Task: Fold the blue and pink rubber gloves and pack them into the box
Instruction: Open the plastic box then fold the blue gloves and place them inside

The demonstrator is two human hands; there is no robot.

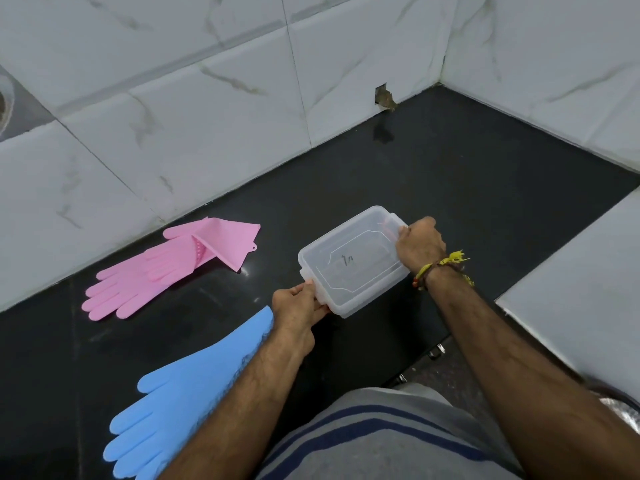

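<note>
we grip the light, stiff box (pixel 353 261) at both end latches, left hand (pixel 298 306) and right hand (pixel 419 242); the gloves look floppy.

We see a plain pink rubber glove (pixel 145 275), a plain sky-blue rubber glove (pixel 180 403), a clear frosted plastic box (pixel 351 261), a glossy black stone counter (pixel 467 188), and grey-veined white marble wall tiles (pixel 207 133).

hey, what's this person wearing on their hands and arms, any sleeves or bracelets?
Both forearms are bare, with no sleeves in view and no gloves on either hand. The left hand shows nothing worn. The right hand has a band at the wrist: yellow frayed thread along with a darker beaded cord.
</note>
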